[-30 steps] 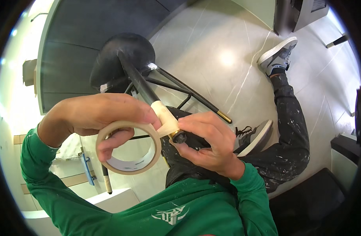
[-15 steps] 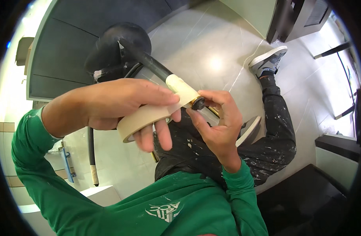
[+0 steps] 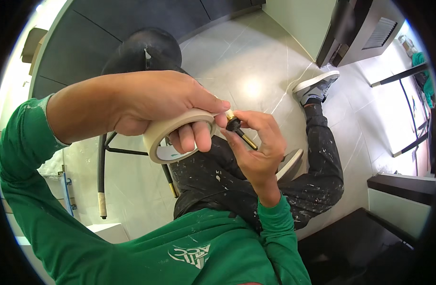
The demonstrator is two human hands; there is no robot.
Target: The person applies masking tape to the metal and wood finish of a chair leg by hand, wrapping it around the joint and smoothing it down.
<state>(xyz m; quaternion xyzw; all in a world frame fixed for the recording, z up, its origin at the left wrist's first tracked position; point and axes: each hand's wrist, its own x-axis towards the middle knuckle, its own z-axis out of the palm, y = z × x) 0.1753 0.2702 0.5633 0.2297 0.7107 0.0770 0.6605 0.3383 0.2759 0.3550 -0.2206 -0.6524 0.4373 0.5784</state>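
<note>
My left hand (image 3: 175, 92) holds a wide roll of cream masking tape (image 3: 155, 137), with several fingers through its ring and the thumb on top. Past the thumb is the end of a black stool's leg, showing a gold band and a black foot (image 3: 233, 124); the rest of that leg is mostly hidden behind my hand. My right hand (image 3: 263, 152) closes its thumb and fingertips round this leg end. Just beyond it sticks out another leg with a gold tip (image 3: 249, 141). The rounded black stool seat (image 3: 156, 47) lies tipped over beyond my left hand.
A stool leg with cream tape at its end (image 3: 102, 202) stands at left, near a blue tool (image 3: 67, 192). Dark cabinet fronts (image 3: 90, 33) line the far left. More black legs (image 3: 401, 76) show at right, and a dark low surface (image 3: 355, 247) at lower right.
My left hand has rolled the tape round so its ring opening now faces me. It covers more of the leg, whose taped length has gone out of sight. My right hand stays at the leg end.
</note>
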